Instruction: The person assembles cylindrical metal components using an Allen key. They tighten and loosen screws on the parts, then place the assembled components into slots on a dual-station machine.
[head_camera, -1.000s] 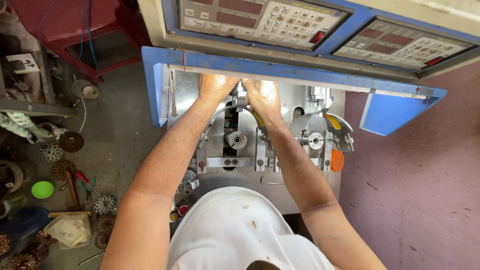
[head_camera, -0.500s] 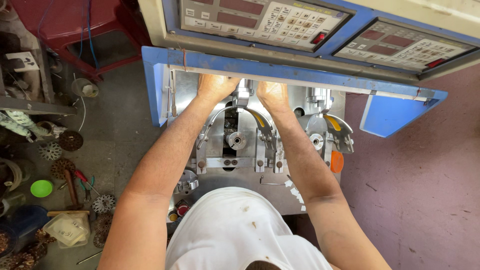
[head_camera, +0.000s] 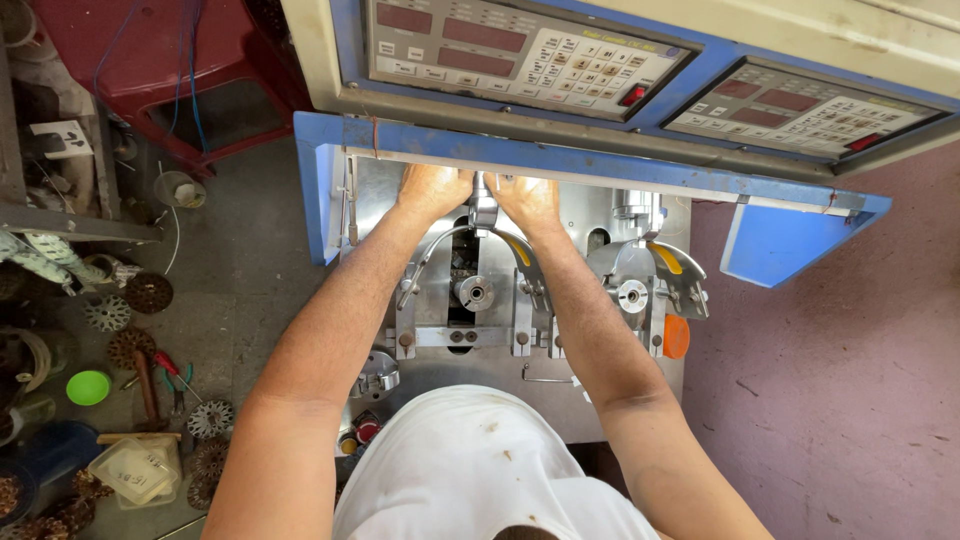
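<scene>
Between both hands' fingers (head_camera: 470, 185) stands the metal spindle (head_camera: 484, 210).

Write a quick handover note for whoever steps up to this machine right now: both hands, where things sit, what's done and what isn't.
Left hand: reaching in under the blue panel edge, resting beside the upright metal piece; fingers hidden, grip unclear.
Right hand: on the other side of that piece, fingers also hidden.
Left winding station: directly below the hands, between both forearms.
Right winding station: untouched, with a yellow guide.
Floor at left: wound stators, red pliers, green lid.
Done: hands placed at the left station. Left: not visible from here.
</scene>
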